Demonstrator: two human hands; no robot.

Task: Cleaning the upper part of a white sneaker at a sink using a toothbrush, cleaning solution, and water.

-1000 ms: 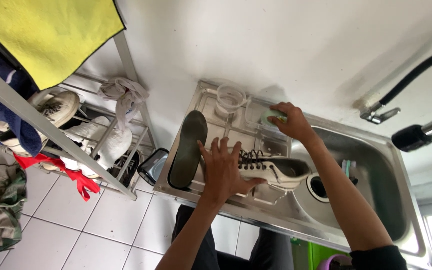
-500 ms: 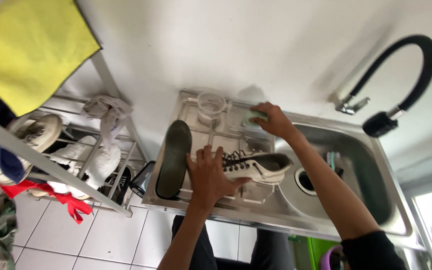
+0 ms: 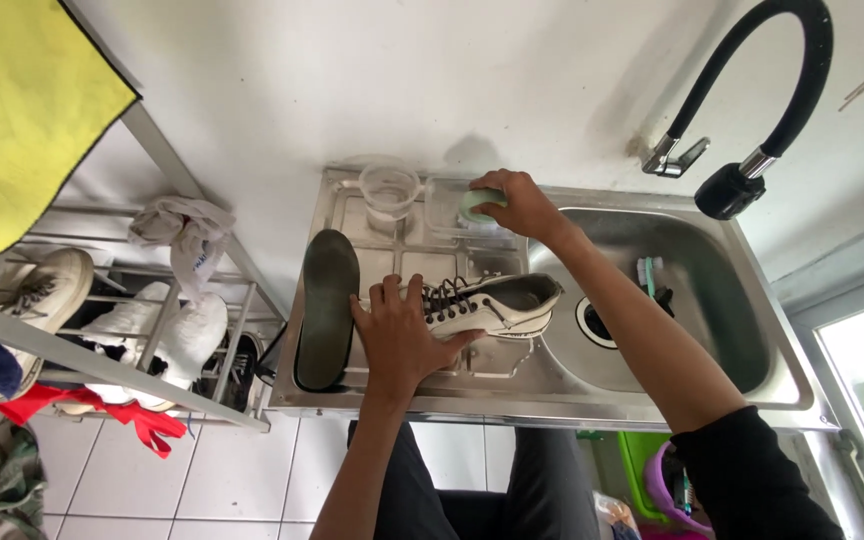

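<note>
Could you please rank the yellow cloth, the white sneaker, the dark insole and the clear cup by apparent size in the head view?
1. Yellow cloth, though it hangs nearer the camera.
2. White sneaker and dark insole: about alike.
3. Clear cup.
</note>
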